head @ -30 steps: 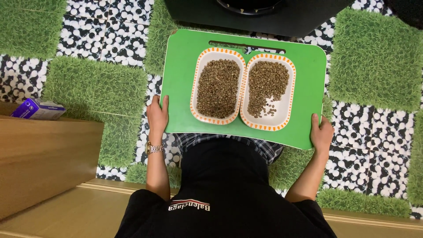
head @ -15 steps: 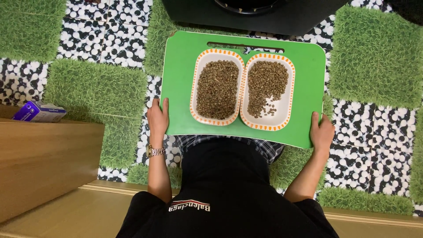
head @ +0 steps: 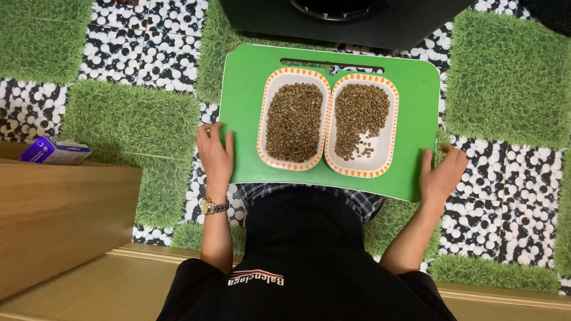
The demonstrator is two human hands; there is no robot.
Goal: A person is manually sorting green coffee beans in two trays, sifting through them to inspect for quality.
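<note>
A green lap tray (head: pixel 241 107) with a slot handle rests across my knees. Two white oblong dishes with orange-trimmed rims stand side by side on it. The left dish (head: pixel 265 107) is filled with small brown-green beans; the right dish (head: pixel 389 142) holds beans in its far part and a few loose ones near me. My left hand (head: pixel 214 153), with a metal wristwatch, lies at the tray's left near corner, fingers spread, thumb on the tray. My right hand (head: pixel 440 172) is at the right near corner, fingers apart and lifted off the edge.
The floor is black-and-white pebble pattern with squares of artificial grass (head: pixel 505 77). A dark object (head: pixel 345 21) stands beyond the tray. A wooden surface (head: pixel 59 214) is at my left, with a small purple box (head: pixel 53 150) at its far edge.
Both hands have let go of the tray's near corners; fingers that were curled around the edges are now spread. The tray has stayed in place.
</note>
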